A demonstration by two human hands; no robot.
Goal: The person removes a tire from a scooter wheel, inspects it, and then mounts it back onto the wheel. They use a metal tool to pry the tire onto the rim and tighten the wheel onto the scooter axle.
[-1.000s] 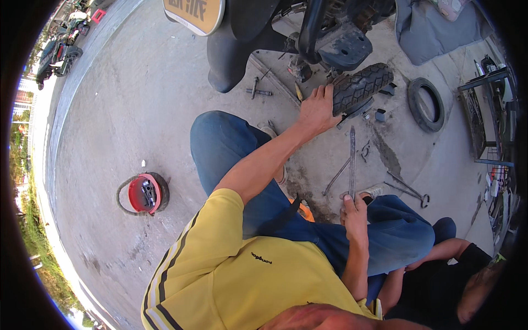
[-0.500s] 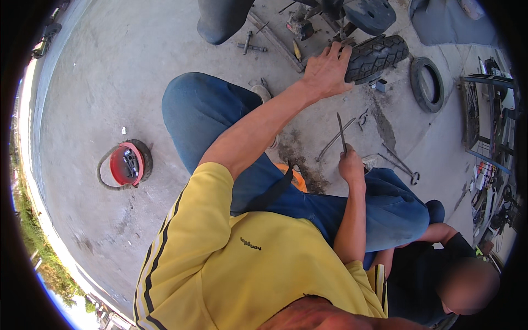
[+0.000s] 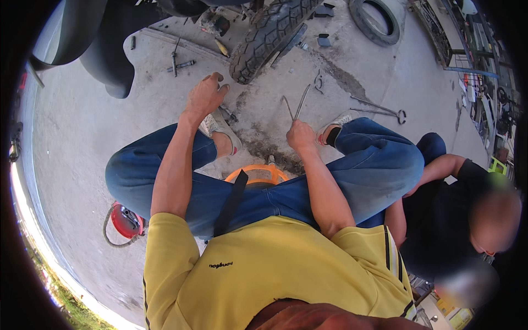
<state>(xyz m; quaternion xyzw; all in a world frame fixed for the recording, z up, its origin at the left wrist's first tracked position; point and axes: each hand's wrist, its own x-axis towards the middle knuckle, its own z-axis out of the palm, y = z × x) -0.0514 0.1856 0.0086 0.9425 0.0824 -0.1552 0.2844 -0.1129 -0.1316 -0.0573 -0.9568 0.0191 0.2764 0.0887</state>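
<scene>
Knobby motorcycle tire (image 3: 268, 41) is standing on the far side, just right of center, with its near end resting close to the concrete floor (image 3: 71, 154). The person's left hand (image 3: 207, 98) is hanging just beside that near end, apart from it, partly open with the fingers bent and the thumb standing away. The right hand (image 3: 301, 136) is gripping a curved metal lever (image 3: 303, 102) in a closed fist, its free end pointing far and slightly right. A thin bent rod (image 3: 287, 106) is showing just left of the lever; whether the fist is touching it, one cannot tell.

Farther left, a yellow-handled tool (image 3: 221, 48) and a cross-shaped wrench (image 3: 181, 66) are lying on the floor. A loose tire (image 3: 366, 27) is lying at the far right, and long metal rods (image 3: 374, 105) are lying nearer. A red bowl (image 3: 124, 223) is holding tools at the near left. A person in black (image 3: 440, 220) is sitting at the near right.
</scene>
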